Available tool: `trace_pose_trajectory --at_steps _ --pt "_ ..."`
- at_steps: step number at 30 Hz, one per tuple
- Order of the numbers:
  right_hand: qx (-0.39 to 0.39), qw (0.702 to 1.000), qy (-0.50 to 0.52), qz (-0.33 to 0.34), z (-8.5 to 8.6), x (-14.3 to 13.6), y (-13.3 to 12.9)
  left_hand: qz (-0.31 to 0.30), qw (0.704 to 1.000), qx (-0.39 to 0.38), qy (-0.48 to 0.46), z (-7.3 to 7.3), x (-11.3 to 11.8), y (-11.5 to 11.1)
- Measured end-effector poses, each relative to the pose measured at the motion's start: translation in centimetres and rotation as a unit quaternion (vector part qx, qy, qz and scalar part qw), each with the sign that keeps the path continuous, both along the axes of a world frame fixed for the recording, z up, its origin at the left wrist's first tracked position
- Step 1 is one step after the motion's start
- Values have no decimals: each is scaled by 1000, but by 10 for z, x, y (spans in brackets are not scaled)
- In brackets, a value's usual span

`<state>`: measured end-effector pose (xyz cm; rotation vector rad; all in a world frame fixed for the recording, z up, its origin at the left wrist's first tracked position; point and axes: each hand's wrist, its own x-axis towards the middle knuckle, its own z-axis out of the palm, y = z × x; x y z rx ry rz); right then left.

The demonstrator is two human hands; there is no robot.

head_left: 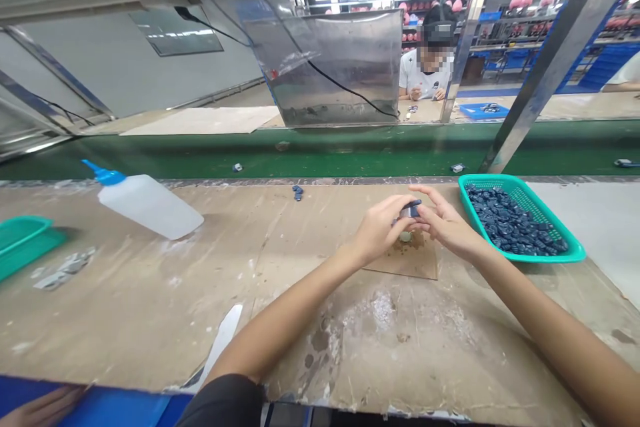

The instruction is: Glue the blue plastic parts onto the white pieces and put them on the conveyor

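Observation:
A small dark blue and light grey piece (411,209) is held above the cardboard-covered bench; its exact kind is too small to make out. My left hand (381,225) pinches it from the left. From the right, the thumb and fingers of my right hand (447,225) close on the same piece, with the index finger raised. Beneath both hands lies a small stained board (420,265), with a pale round spot (405,237) on it. Just right of my right hand stands a green plastic basket (525,257) full of small dark blue parts (510,220).
A white squeeze bottle (150,207) with a blue nozzle lies tilted at left. Near it are grey pieces (65,269) and another green basket (25,240). Loose blue parts (298,193) lie near the green conveyor belt (330,159). A co-worker (427,73) sits opposite; another person's hand (47,407) shows lower left.

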<state>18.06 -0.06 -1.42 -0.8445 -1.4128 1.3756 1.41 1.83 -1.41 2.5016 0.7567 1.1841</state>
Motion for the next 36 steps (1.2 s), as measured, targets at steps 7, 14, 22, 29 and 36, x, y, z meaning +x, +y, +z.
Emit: trace_pose_trajectory --at_steps 7,14,22,29,36 --pt "162 873 -367 -278 7 100 35 131 985 -109 -4 0 -21 90" --pt "136 788 -546 -250 -21 121 45 343 932 -80 80 -22 -36 179" --pt "145 767 -587 -216 -24 113 46 344 910 -141 182 -58 -43 200" --pt "139 745 -616 -217 -19 113 47 394 899 -127 141 -57 -45 200" --pt "120 738 -625 -225 -15 111 46 389 902 -158 100 -38 -41 176"
